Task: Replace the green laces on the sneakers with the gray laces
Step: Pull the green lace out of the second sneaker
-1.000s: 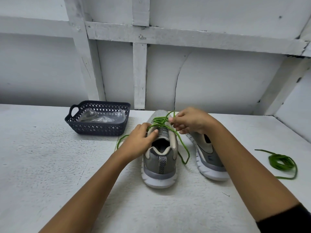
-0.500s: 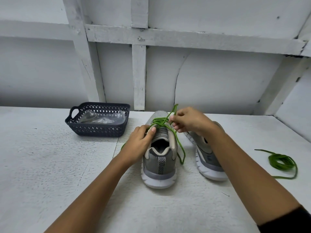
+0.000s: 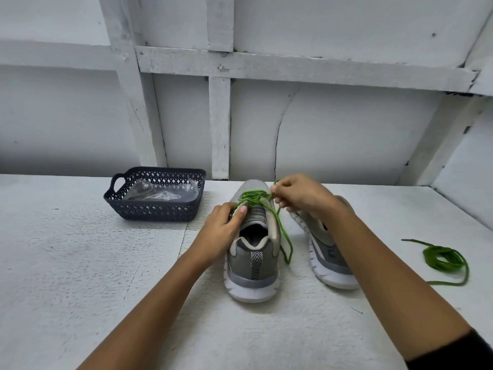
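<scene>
- R hand [image 3: 298,196] is nearer the work: thumb + index pinch the green lace [image 3: 252,195] at the right eyelet row, toward the toe end; other fingers [image 3: 278,201] curled under, nothing in them
- L hand [image 3: 221,231] grips the left side of the laced sneaker [image 3: 253,252], thumb pressed on the eyelet edge right beside the lace; reads as bracing, can't tell if it pinches the lace too
- Sneaker long axis: heel toward the person, toe toward the wall. Crossings run across that axis, so the pull-out dir is prob up and to the right, away from L hand
- Free lace tail hangs down the sneaker's right side, ends near the heel, between the two sneakers
- 2nd sneaker [image 3: 328,252] just to the right, tipped on its side, partly behind R forearm; no green showing, prob already unlaced
- Loose green lace [image 3: 442,257] bunched on the surface [image 3: 80,263], well apart to the right
- Dark basket [image 3: 149,210] back left, on L hand's side; holds a clear plastic bag [image 3: 160,193], contents pale, prob the gray laces, can't confirm
- Stage est: unthreading; rows near the ankle look free, a few crossings left by the toe; re-lacing not begun
</scene>
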The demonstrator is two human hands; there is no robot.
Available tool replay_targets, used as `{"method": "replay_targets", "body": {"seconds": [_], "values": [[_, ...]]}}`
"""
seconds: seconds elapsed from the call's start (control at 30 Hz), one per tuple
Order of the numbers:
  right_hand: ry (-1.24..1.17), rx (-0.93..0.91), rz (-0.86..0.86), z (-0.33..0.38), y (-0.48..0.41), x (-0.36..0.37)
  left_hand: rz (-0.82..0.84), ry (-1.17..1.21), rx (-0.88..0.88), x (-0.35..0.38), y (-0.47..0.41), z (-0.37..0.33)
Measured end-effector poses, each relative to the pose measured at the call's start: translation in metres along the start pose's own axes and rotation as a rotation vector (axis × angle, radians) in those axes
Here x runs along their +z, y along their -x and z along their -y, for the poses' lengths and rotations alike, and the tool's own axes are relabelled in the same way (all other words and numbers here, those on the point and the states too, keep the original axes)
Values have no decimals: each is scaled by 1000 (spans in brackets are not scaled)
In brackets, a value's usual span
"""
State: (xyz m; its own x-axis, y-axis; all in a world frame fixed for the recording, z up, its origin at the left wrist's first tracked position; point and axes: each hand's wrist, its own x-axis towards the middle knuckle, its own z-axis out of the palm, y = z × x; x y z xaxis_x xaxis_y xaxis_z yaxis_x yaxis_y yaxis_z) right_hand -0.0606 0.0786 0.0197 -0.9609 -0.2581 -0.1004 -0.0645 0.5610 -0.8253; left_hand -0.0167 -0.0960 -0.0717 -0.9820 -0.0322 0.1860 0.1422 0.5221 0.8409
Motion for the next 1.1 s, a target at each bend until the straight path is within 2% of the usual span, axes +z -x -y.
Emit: {"method": "replay_targets", "body": {"seconds": [0.1,0.17,0.2,0.23,0.3,0.37,0.43,0.47,0.53,0.6,0.7,0.73,0.8,0.87,0.93,1.1], "values": [[-350,-26,-240,11,-6,-18,-5,8,0,0,1,-1],[-503,-66,-411,17,-11,-32,-11,13,1,1,1,-1],[-543,-71,-445,18,-12,-35,-14,14,3,1,1,-1],[-559,-49,-429,19,-11,-34,-15,15,4,1,1,-1],[-496,66,-279,15,-8,-19,-16,17,2,1,2,-2],[-212,124,-76,5,-1,0,-16,17,3,1,1,-1],[31,49,4,-4,3,10,-16,14,7,1,1,-1],[36,5,-8,-6,3,10,-19,17,4,2,1,-2],[-160,-22,-68,-4,0,3,-24,25,-11,1,1,-2],[-399,-27,-210,2,-4,-10,-22,30,-22,2,1,-1],[-533,-81,-425,11,-8,-24,-24,47,-17,2,1,0],[-551,-75,-428,12,-8,-23,-24,47,-20,2,1,-1],[-523,-14,-319,7,-6,-13,-26,48,-29,2,1,-2],[-307,41,-117,-6,-1,2,-30,48,-25,2,2,-3],[-150,25,-13,-18,2,12,-34,46,-17,1,2,-3],[-241,-4,-197,-17,-3,15,-26,47,-33,0,4,-5]]}}
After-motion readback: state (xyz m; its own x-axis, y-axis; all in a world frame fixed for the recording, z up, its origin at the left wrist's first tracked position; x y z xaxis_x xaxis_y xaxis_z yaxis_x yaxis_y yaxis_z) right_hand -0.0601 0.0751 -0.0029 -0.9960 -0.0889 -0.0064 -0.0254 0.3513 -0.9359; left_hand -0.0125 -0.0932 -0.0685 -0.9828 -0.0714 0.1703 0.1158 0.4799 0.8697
